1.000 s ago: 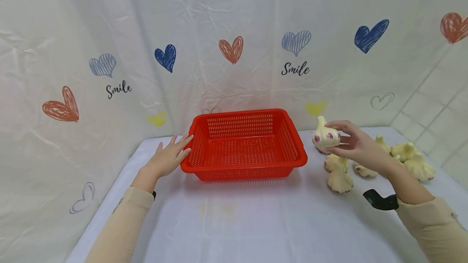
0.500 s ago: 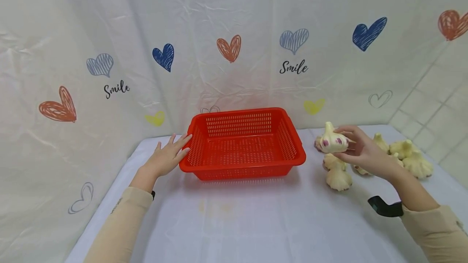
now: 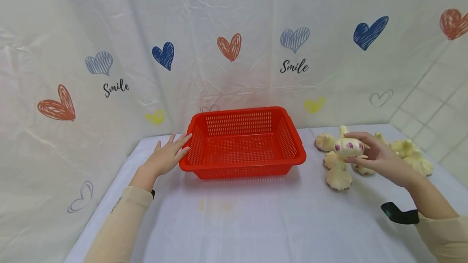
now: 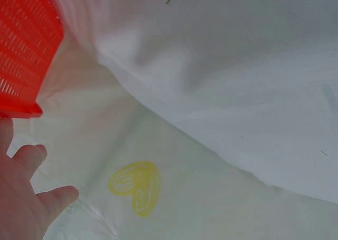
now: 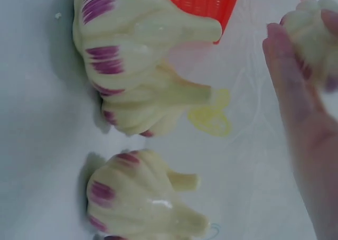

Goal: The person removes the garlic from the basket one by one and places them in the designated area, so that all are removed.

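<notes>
A red plastic basket [image 3: 241,170] with slotted walls stands in the middle of the table, and nothing lies inside it. At its left rim rests my left hand [image 3: 164,158], fingers spread and touching the edge. My right hand [image 3: 387,159] holds a garlic bulb [image 3: 349,146], cream with purple patches, between thumb and fingers, stem up, above the other garlic. Below and around it lie several garlic bulbs [image 3: 339,178] on the cloth. In the right wrist view, the held bulb and hand are partly cut off at the right edge, with other garlic bulbs [image 5: 142,192] closer to the camera.
More garlic bulbs [image 3: 418,161] sit at the right rear of the table, partly behind the right hand. A white cloth [image 3: 234,222] covers the table. Behind it hangs a pale curtain [image 3: 256,7] printed with hearts.
My right hand has moved right with the garlic bulb, away from the basket and over the other bulbs. The left hand stays at the basket's rim.
</notes>
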Action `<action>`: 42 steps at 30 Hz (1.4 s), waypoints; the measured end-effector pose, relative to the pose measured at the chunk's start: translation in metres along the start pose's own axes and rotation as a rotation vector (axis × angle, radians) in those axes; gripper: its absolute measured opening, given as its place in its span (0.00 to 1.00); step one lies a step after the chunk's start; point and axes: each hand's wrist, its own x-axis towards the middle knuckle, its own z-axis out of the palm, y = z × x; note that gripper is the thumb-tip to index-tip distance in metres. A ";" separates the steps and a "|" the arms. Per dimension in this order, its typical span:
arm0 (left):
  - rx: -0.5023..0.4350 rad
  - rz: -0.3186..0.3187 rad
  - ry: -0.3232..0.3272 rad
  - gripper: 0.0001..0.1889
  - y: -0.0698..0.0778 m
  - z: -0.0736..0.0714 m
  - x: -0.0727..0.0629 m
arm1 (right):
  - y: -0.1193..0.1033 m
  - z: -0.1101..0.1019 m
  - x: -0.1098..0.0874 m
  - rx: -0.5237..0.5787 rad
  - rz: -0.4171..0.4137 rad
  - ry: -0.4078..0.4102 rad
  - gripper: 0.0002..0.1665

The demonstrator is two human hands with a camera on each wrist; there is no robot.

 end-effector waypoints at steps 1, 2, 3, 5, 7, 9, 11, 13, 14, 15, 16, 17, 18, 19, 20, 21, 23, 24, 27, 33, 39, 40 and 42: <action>-0.002 0.000 0.000 0.33 0.000 0.000 0.000 | 0.001 -0.001 -0.002 -0.018 0.016 0.003 0.40; -0.003 0.001 0.000 0.33 0.000 0.000 0.000 | 0.002 -0.002 -0.004 -0.038 0.032 0.008 0.40; -0.005 0.002 0.000 0.33 0.000 0.000 0.000 | 0.002 -0.003 -0.006 -0.059 0.048 0.011 0.39; -0.009 0.001 0.001 0.33 0.000 0.000 0.000 | 0.002 -0.005 -0.010 -0.114 0.081 0.017 0.39; -0.009 0.001 0.001 0.32 0.000 0.000 -0.001 | 0.003 -0.006 -0.013 -0.141 0.107 0.023 0.39; -0.008 0.000 0.002 0.33 0.000 0.000 -0.001 | 0.004 -0.007 -0.016 -0.157 0.117 0.025 0.38; -0.008 -0.001 0.001 0.33 0.000 -0.001 -0.001 | 0.006 -0.009 -0.019 -0.158 0.114 0.022 0.36; -0.012 -0.001 0.000 0.33 0.000 -0.001 -0.001 | 0.008 -0.011 -0.022 -0.143 0.106 0.015 0.32; -0.012 -0.001 0.000 0.33 0.000 -0.001 -0.001 | 0.009 -0.013 -0.024 -0.123 0.102 0.012 0.31; -0.011 -0.003 -0.001 0.33 0.000 -0.001 -0.001 | 0.011 -0.015 -0.026 -0.101 0.100 0.010 0.30; -0.010 -0.005 -0.003 0.33 0.000 -0.001 -0.001 | 0.012 -0.017 -0.027 -0.069 0.099 0.010 0.29; -0.012 -0.008 -0.003 0.33 -0.001 -0.001 -0.001 | 0.014 -0.018 -0.029 -0.046 0.100 0.012 0.28; -0.012 -0.007 -0.003 0.33 -0.001 -0.001 -0.001 | 0.015 -0.020 -0.030 -0.027 0.102 0.014 0.28; -0.012 -0.007 -0.003 0.33 -0.001 -0.001 0.000 | 0.017 -0.021 -0.032 -0.024 0.102 0.017 0.28; -0.013 -0.007 -0.002 0.33 -0.001 0.000 0.000 | 0.018 -0.022 -0.033 -0.044 0.107 0.031 0.29; -0.010 -0.010 -0.002 0.34 -0.001 0.000 0.000 | 0.018 -0.023 -0.035 -0.077 0.116 0.046 0.29; -0.016 -0.003 0.000 0.33 -0.001 0.000 0.000 | 0.018 -0.024 -0.040 -0.151 0.132 0.065 0.33; -0.017 0.001 0.001 0.34 -0.001 0.000 0.000 | 0.018 -0.025 -0.042 -0.190 0.142 0.074 0.36; -0.012 -0.005 -0.002 0.34 -0.002 0.000 0.000 | 0.017 -0.028 -0.049 -0.268 0.151 0.081 0.43; -0.008 -0.017 -0.012 0.34 -0.003 -0.001 0.001 | 0.019 -0.032 -0.061 -0.332 0.151 0.077 0.49; -0.008 -0.013 -0.014 0.34 -0.002 -0.002 0.001 | 0.025 -0.025 -0.069 -0.391 0.171 0.088 0.50; -0.009 -0.016 -0.018 0.34 -0.002 -0.002 0.002 | 0.025 -0.023 -0.071 -0.415 0.178 0.090 0.49; -0.007 -0.012 -0.017 0.34 -0.001 -0.002 0.001 | 0.026 -0.019 -0.073 -0.461 0.183 0.099 0.49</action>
